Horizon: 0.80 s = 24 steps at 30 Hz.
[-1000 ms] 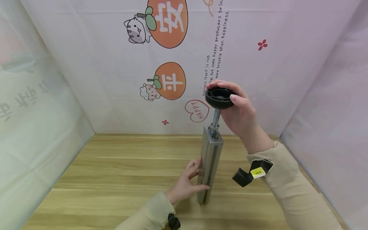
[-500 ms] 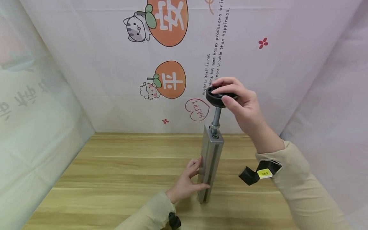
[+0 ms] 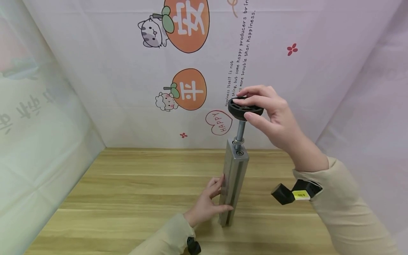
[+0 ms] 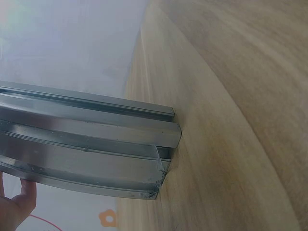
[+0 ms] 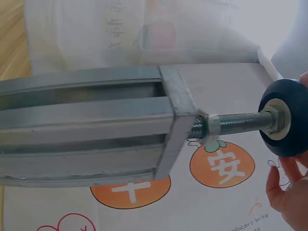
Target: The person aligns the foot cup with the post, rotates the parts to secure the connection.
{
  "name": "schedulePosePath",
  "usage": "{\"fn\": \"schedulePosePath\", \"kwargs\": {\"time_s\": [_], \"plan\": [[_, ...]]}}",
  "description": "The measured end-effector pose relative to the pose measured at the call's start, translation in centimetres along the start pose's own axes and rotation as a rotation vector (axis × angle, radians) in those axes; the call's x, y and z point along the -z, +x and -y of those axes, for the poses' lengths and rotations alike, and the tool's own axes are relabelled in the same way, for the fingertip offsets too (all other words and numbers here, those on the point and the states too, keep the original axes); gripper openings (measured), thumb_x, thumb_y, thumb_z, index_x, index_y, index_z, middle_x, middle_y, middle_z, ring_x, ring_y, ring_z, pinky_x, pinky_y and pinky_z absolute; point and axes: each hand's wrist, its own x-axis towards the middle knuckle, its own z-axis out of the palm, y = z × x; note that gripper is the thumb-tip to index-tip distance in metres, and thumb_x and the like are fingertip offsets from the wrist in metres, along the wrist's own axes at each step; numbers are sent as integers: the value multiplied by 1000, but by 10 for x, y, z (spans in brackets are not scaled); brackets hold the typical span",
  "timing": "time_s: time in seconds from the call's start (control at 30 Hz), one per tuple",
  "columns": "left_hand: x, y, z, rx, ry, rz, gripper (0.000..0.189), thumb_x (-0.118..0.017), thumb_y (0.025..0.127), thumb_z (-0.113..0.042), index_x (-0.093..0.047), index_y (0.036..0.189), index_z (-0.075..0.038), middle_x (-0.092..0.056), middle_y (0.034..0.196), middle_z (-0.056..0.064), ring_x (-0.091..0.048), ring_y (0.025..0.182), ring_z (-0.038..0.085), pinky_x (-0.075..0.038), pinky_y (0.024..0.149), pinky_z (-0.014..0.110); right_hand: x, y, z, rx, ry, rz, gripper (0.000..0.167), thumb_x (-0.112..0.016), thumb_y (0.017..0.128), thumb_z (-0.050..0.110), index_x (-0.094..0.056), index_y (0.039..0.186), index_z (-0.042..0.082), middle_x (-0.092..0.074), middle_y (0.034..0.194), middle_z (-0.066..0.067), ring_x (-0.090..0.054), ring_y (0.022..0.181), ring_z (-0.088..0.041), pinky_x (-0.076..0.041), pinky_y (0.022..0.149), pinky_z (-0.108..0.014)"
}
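Observation:
An aluminium extrusion profile stands upright on the wooden table, its lower end against the tabletop in the left wrist view. My left hand grips its lower half, thumb on the near side and fingers on the left. From the profile's top end rises a threaded stem with a hex nut close above the end plate. A black round levelling foot tops that stem, hollow side up. My right hand holds the foot, thumb on the near rim and fingers over the far rim.
Wood-grain tabletop spreads around the profile. A white printed cloth hangs behind, with pale sheets on both sides. Black wrist cameras are strapped over both sleeves.
My right hand has turned round the foot, its wrist swinging right and its fingers moving over the top. The profile and my left hand stay in place.

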Motion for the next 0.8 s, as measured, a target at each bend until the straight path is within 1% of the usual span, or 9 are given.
{"fn": "schedulePosePath", "kwargs": {"time_s": [0.07, 0.17, 0.27, 0.33, 0.5, 0.67, 0.73, 0.8], "plan": [[0, 0, -1, -5, -3, 1, 99, -75, 77, 0, -14, 151, -25, -40, 126, 16, -38, 123, 10, -45, 99, 41, 3, 0, 2, -3, -32, 20, 28, -56, 81, 4, -68, 104, -5, -60, 115, 9, -45, 104, -14, -36, 84, -25], [-1, 1, -2, -12, -12, 4, 100, -75, 77, 1, -14, 151, -24, -40, 126, 17, -38, 122, 10, -44, 99, 40, 5, 0, 7, -16, -114, 27, 27, -62, 81, 5, -70, 106, 0, -62, 114, -1, -43, 101, -10, -35, 80, -25], [-1, 0, -2, -16, -19, 3, 99, -75, 77, 1, -14, 151, -23, -40, 126, 17, -37, 122, 9, -44, 99, 39, 3, 0, 11, -19, -209, -4, 28, -70, 78, 6, -72, 106, 3, -63, 110, -10, -41, 97, -9, -33, 78, -25], [0, 0, -1, -21, -16, 1, 99, -75, 77, 1, -14, 151, -22, -40, 126, 17, -37, 122, 9, -44, 99, 39, 1, 0, 13, -23, -258, -37, 29, -75, 76, 9, -73, 104, 3, -62, 106, -14, -39, 96, -11, -31, 76, -27], [-1, -1, 1, -25, 0, -6, 99, -74, 77, 1, -14, 151, -24, -40, 125, 17, -37, 122, 8, -45, 98, 41, -9, 0, 17, -66, -329, -114, 31, -81, 71, 15, -73, 100, 3, -57, 100, -16, -39, 92, -21, -29, 72, -31], [-2, 0, 1, -23, -2, 0, 100, -75, 77, 1, -13, 151, -25, -40, 126, 17, -39, 121, 9, -45, 98, 42, -16, 2, 17, -69, -384, -167, 35, -84, 69, 21, -71, 95, 1, -52, 93, -18, -39, 88, -30, -28, 72, -32], [-1, 0, 0, -23, -4, 2, 100, -75, 77, 1, -12, 151, -25, -40, 127, 17, -39, 121, 9, -45, 99, 41, -18, 2, 17, -70, -393, -190, 37, -85, 67, 23, -71, 94, 1, -51, 91, -18, -40, 87, -31, -29, 73, -33], [-1, 0, 1, -22, -4, 0, 101, -75, 76, 1, -13, 151, -25, -40, 127, 17, -39, 122, 10, -45, 99, 41, -20, 2, 17, -77, -379, -208, 38, -85, 67, 23, -70, 94, 1, -49, 91, -18, -40, 89, -30, -29, 75, -33]]}}
